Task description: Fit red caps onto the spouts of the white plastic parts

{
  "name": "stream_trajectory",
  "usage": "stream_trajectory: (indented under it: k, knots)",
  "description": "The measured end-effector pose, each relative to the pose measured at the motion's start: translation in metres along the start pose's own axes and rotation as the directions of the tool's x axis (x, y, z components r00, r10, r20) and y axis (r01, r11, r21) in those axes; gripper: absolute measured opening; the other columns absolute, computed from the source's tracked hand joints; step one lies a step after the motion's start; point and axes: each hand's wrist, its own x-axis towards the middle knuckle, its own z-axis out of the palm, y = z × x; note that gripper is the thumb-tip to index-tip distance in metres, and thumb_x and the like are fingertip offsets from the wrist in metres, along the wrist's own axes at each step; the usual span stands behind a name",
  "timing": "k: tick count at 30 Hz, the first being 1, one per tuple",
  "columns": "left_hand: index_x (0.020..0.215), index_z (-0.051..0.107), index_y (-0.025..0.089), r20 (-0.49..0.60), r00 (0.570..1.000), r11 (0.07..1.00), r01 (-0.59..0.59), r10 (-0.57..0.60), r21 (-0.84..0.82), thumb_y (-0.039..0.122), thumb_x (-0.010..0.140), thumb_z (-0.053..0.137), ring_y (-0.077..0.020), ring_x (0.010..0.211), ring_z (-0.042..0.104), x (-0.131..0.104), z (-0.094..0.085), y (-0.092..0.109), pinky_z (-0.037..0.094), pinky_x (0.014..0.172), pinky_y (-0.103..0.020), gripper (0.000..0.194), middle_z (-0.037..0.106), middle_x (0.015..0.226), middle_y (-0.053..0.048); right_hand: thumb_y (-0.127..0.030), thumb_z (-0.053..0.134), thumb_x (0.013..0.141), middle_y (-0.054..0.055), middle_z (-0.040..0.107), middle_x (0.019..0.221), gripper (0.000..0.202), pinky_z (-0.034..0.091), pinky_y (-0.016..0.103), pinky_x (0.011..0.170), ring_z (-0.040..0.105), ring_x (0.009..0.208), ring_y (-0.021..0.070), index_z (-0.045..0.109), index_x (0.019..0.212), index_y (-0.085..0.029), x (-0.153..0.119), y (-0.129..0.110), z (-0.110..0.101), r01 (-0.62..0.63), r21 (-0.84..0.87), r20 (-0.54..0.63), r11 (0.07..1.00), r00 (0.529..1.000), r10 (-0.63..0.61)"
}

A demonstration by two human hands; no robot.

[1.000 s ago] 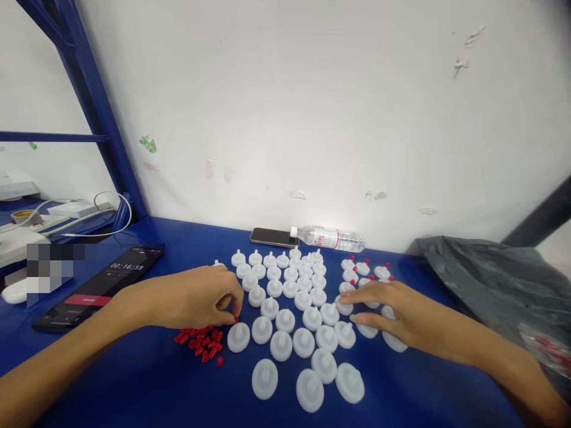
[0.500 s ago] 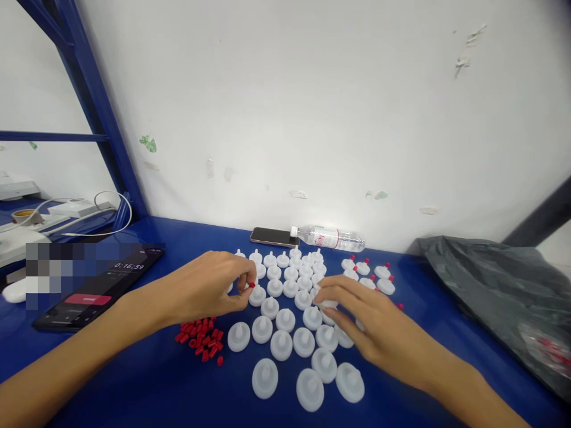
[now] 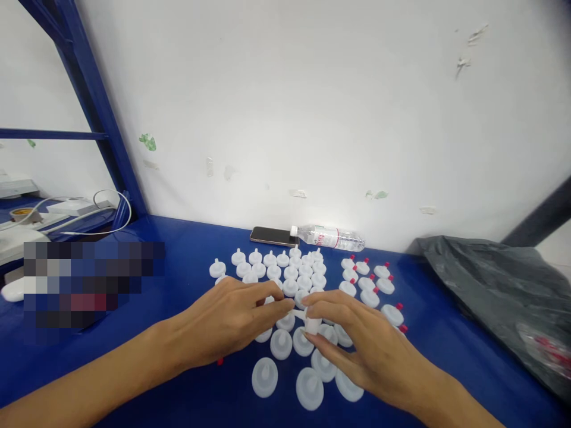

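Observation:
My right hand (image 3: 361, 336) grips a white nozzle cap (image 3: 313, 324) between thumb and fingers, its spout pointing left. My left hand (image 3: 234, 324) is pinched at the tip of that spout. The small red tip cap it carried half a second ago is now hidden by the fingers. Several more white nozzle caps (image 3: 264, 378) lie below and behind both hands, spouts mostly up. Beyond my right hand stand white caps with red tips (image 3: 369, 297). One loose red tip cap (image 3: 220, 361) shows under my left wrist; the pile around it is covered by my arm.
A phone (image 3: 273, 236) and a clear water bottle (image 3: 332, 237) lie by the wall. To the right is a dark plastic bag (image 3: 473, 285) with a clear packet of red pieces (image 3: 548, 351). White cables (image 3: 89, 220) and a blue frame post (image 3: 96, 101) are on the left.
My left hand has moved right, bringing the red tip cap to the spout. My right hand has shifted slightly left and turned the white nozzle cap so its spout faces the left hand.

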Motion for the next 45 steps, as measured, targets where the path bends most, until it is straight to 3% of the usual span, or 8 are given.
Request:
stream_trajectory:
  k: [7,13,16,20,27,34,40,45]
  knots:
    - [0.130,0.058,0.017,0.001,0.999,0.998,0.040,-0.040,-0.058,0.000,0.103,0.041,-0.0074,0.058,0.065,-0.004,0.005,0.004,0.040,0.045,-0.021,0.036,0.072,0.097,-0.001,-0.018,0.064,0.104,0.005,0.075,0.125,0.030,0.060,0.026,0.100,0.071,0.119,0.0157,0.052,0.131,-0.023,0.002,0.001,0.001,0.008,0.078,-0.018,0.997,1.000,-0.006]
    - [0.125,0.060,0.019,-0.090,0.990,0.993,0.107,-0.110,-0.042,0.024,0.109,0.053,-0.0105,0.058,0.064,-0.004,0.013,0.007,0.037,0.044,-0.025,0.017,0.074,0.093,0.000,-0.019,0.067,0.103,0.003,0.080,0.119,0.034,0.062,0.027,0.096,0.076,0.106,0.0150,0.053,0.134,-0.024,0.002,-0.002,0.000,0.005,0.080,-0.090,0.997,0.996,0.003]
    - [0.111,0.063,0.019,-0.049,0.991,0.992,0.125,-0.126,-0.033,0.026,0.111,0.051,-0.0126,0.063,0.068,-0.003,0.014,0.008,0.039,0.047,-0.026,0.014,0.074,0.090,-0.001,-0.016,0.066,0.103,0.004,0.078,0.126,0.035,0.062,0.025,0.098,0.076,0.110,0.0141,0.054,0.135,-0.024,0.002,-0.003,0.000,-0.010,0.092,-0.103,0.996,0.994,0.019]
    - [0.100,0.064,0.017,-0.024,0.995,0.994,0.099,-0.101,-0.050,0.021,0.110,0.050,-0.0137,0.062,0.063,0.000,0.012,0.012,0.041,0.049,-0.027,0.018,0.068,0.081,-0.001,-0.014,0.064,0.104,0.006,0.075,0.136,0.037,0.056,0.023,0.109,0.070,0.126,0.0132,0.057,0.140,-0.020,0.002,-0.003,0.002,-0.002,0.064,-0.109,0.998,0.994,0.009]
    - [0.085,0.066,0.016,-0.022,0.989,0.988,0.145,-0.146,-0.058,0.001,0.099,0.047,-0.0137,0.051,0.045,0.000,0.013,0.023,0.032,0.044,-0.030,0.027,0.058,0.072,0.000,-0.015,0.060,0.106,0.012,0.076,0.133,0.032,0.055,0.026,0.112,0.071,0.125,0.0163,0.062,0.138,-0.010,0.003,0.001,0.005,0.125,-0.009,-0.098,0.992,0.987,-0.125]
    - [0.080,0.066,0.015,-0.117,0.986,0.992,0.118,-0.122,-0.048,0.000,0.097,0.049,-0.0138,0.049,0.034,0.000,0.009,0.027,0.029,0.043,-0.031,0.029,0.051,0.065,0.003,-0.016,0.055,0.108,0.006,0.075,0.132,0.044,0.058,0.023,0.104,0.071,0.122,0.0136,0.045,0.150,-0.023,0.001,-0.010,0.006,-0.023,0.148,-0.032,0.989,0.999,0.028]
    - [0.083,0.067,0.016,-0.072,0.995,0.997,0.071,-0.073,-0.032,0.001,0.098,0.046,-0.0140,0.050,0.041,-0.003,0.013,0.022,0.031,0.045,-0.031,0.030,0.056,0.068,0.002,-0.018,0.055,0.108,0.005,0.075,0.130,0.039,0.062,0.027,0.097,0.073,0.114,0.0162,0.047,0.146,-0.027,0.004,-0.013,0.009,-0.063,0.196,0.056,0.979,0.997,0.053]
    - [0.101,0.068,0.017,-0.096,0.980,0.982,0.167,-0.175,-0.087,0.022,0.108,0.050,-0.0126,0.053,0.053,0.000,0.016,0.013,0.035,0.048,-0.029,0.020,0.065,0.077,0.002,-0.017,0.058,0.105,0.007,0.072,0.137,0.043,0.059,0.033,0.106,0.070,0.125,0.0186,0.052,0.147,-0.025,0.009,0.000,0.001,-0.029,0.057,-0.021,0.998,0.999,0.030]
